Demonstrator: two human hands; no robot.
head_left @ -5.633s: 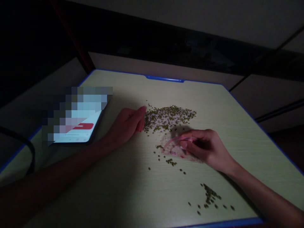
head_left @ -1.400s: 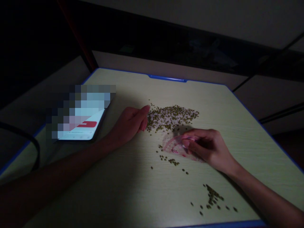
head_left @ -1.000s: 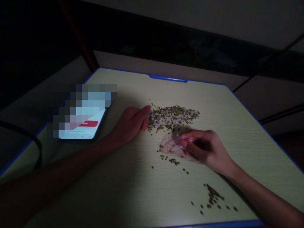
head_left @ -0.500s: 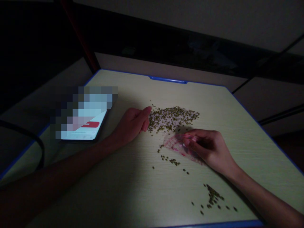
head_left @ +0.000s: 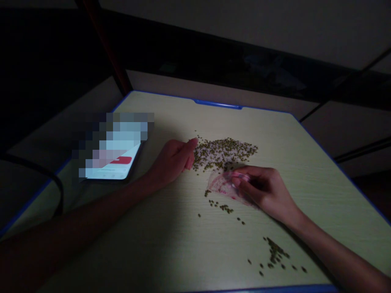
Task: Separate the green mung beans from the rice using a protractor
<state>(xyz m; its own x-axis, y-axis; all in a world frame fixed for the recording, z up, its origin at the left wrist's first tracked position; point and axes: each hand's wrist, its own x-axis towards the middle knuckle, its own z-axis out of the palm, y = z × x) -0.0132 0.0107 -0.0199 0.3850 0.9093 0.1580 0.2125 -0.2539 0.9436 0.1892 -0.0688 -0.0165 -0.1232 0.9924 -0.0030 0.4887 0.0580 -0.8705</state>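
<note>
Head view: one pile [head_left: 227,151] of green beans mixed with pale grains lies on a table [head_left: 320,175].
Beans apart: some sorting-out looks done; a scattered strip [head_left: 226,208] and a denser cluster [head_left: 275,249] lie nearer the viewer than the pile, the cluster farther off.
Beans in the pile: most of them, so the larger share seems left.
Left hand [head_left: 177,158]: at the pile's left edge, curled; its palm side is hidden, so I cannot tell how far it closes or whether it holds anything.
Right hand [head_left: 265,187]: just on the pile's near side, pinching a clear pink piece [head_left: 221,188].
Phone [head_left: 119,173]: left of the pile, lit.
Count: one pile, strip, cluster, pink piece and phone; two hands; beans too many to count.
</note>
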